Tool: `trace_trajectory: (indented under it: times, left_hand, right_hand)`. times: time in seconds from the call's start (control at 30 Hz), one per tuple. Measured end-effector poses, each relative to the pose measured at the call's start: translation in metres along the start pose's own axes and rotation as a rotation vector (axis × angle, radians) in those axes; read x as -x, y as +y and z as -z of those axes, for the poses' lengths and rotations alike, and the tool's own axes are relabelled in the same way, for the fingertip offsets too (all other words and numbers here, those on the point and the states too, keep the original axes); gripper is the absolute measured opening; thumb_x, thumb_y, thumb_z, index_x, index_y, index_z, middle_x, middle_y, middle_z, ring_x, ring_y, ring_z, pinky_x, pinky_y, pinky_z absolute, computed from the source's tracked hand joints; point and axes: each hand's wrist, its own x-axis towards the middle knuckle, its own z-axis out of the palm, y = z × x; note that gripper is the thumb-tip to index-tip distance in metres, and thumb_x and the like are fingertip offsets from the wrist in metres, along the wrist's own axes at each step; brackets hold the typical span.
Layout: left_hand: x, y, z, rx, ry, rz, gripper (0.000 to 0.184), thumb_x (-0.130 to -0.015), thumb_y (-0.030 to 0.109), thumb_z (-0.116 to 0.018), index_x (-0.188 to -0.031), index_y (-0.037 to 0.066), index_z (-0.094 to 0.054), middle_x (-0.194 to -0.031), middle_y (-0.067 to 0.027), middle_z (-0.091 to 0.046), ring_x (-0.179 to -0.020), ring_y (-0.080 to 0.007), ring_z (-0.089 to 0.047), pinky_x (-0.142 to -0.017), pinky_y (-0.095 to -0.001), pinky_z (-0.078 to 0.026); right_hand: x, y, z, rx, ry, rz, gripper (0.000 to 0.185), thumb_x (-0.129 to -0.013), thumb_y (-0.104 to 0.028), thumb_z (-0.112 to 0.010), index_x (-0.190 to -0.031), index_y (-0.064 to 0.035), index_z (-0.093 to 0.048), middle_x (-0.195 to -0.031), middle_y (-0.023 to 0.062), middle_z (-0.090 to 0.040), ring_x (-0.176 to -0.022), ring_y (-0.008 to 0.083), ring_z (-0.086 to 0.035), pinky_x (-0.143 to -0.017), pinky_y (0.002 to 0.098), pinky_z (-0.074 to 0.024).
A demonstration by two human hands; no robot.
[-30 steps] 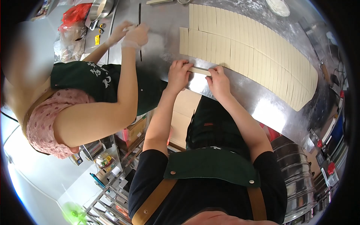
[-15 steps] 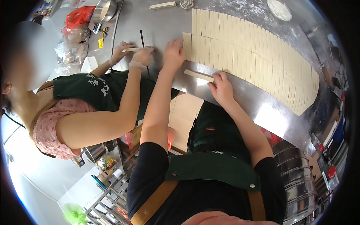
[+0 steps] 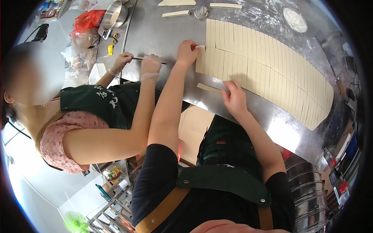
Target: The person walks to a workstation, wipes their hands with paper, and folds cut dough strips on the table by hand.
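Cut dough strips (image 3: 268, 70) lie side by side in two long rows on the steel table. At the near row's left end, the fingers of my left hand (image 3: 187, 53) are closed at the far end of the outermost strip (image 3: 200, 62), whose tip looks slightly raised. Below that row, a separate dough strip (image 3: 208, 88) lies near the table's front edge. My right hand (image 3: 236, 99) has its thumb and fingers closed at this strip's right end; the fingertips partly hide it.
To my left, a co-worker's gloved hands (image 3: 150, 64) hold a thin dark rod (image 3: 138, 59). More dough pieces (image 3: 226, 6), a ridged coiled dough piece (image 3: 201, 13) and a flour heap (image 3: 295, 20) lie at the back. A metal bowl (image 3: 115, 15) stands at far left.
My left hand has moved along the end strip to its far end. The co-worker's hands have gone from a dough strip to the dark rod. The whole view has shifted slightly.
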Motion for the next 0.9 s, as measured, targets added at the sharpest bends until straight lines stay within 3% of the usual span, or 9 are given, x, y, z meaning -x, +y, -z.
trace_trajectory:
  times: [0.13, 0.23, 0.4, 0.5, 0.6, 0.7, 0.9]
  left_hand:
    - [0.008, -0.009, -0.005, 0.383, -0.012, 0.093, 0.019, -0.078, 0.012, -0.068, -0.094, 0.001, -0.065, -0.085, -0.0098, -0.068, -0.074, -0.0183, -0.063, -0.070, -0.0297, -0.051]
    - [0.017, 0.002, -0.003, 0.507, -0.004, 0.133, 0.016, -0.085, 0.010, -0.065, -0.097, 0.000, -0.063, -0.085, -0.0043, -0.064, -0.076, -0.0101, -0.057, -0.068, -0.0248, -0.048]
    - [0.016, 0.005, -0.005, 0.614, 0.013, 0.208, 0.015, -0.086, 0.007, -0.063, -0.099, 0.000, -0.063, -0.086, -0.0040, -0.064, -0.076, -0.0102, -0.057, -0.068, -0.0245, -0.048]
    - [0.021, 0.006, -0.010, 0.624, 0.019, 0.193, 0.015, -0.086, 0.006, -0.063, -0.099, 0.000, -0.063, -0.086, -0.0040, -0.064, -0.077, -0.0101, -0.057, -0.068, -0.0242, -0.047]
    - [0.023, 0.008, -0.008, 0.588, 0.025, 0.166, 0.014, -0.086, 0.006, -0.063, -0.099, -0.001, -0.063, -0.087, -0.0041, -0.064, -0.077, -0.0099, -0.057, -0.069, -0.0240, -0.047]
    - [0.030, 0.016, -0.006, 0.593, 0.035, 0.188, 0.014, -0.086, 0.006, -0.062, -0.099, 0.000, -0.063, -0.087, -0.0040, -0.064, -0.078, -0.0096, -0.057, -0.070, -0.0238, -0.047]
    - [0.039, 0.006, -0.011, 0.612, 0.142, 0.164, 0.014, -0.087, 0.006, -0.062, -0.100, 0.000, -0.062, -0.088, -0.0040, -0.064, -0.079, -0.0096, -0.058, -0.072, -0.0238, -0.047]
  right_hand:
    - [-0.051, -0.020, -0.010, 0.002, -0.077, 0.076, 0.042, -0.082, -0.008, -0.061, -0.123, -0.0053, -0.051, -0.099, 0.0131, -0.062, -0.072, 0.0305, -0.063, -0.063, 0.0406, -0.0502]
    - [-0.083, -0.025, -0.024, 0.166, -0.170, 0.114, 0.059, -0.083, -0.009, -0.058, -0.139, -0.0073, -0.037, -0.099, 0.0152, -0.064, -0.073, 0.0329, -0.064, -0.064, 0.0433, -0.0499]
    - [-0.111, -0.031, -0.044, 0.357, -0.336, -0.050, 0.069, -0.085, -0.009, -0.055, -0.146, -0.0068, -0.023, -0.100, 0.0171, -0.065, -0.074, 0.0347, -0.063, -0.065, 0.0456, -0.0495]
    - [-0.121, -0.039, -0.046, 0.324, -0.303, -0.192, 0.062, -0.085, -0.008, -0.053, -0.142, -0.0055, -0.031, -0.102, 0.0161, -0.065, -0.082, 0.0355, -0.064, -0.071, 0.0458, -0.0499]
    - [-0.138, -0.003, -0.068, 0.214, 0.088, 0.194, 0.050, -0.083, -0.005, -0.053, -0.133, -0.0061, -0.046, -0.102, 0.0145, -0.066, -0.092, 0.0354, -0.063, -0.077, 0.0452, -0.0498]
    - [-0.154, -0.006, -0.059, 0.175, -0.053, 0.118, 0.039, -0.080, -0.002, -0.054, -0.118, -0.0072, -0.060, -0.102, 0.0135, -0.067, -0.099, 0.0342, -0.062, -0.083, 0.0437, -0.0497]
    - [-0.168, -0.007, -0.049, 0.188, -0.217, 0.035, 0.030, -0.080, -0.002, -0.056, -0.107, -0.0077, -0.067, -0.105, 0.0130, -0.067, -0.098, 0.0331, -0.062, -0.084, 0.0432, -0.0498]
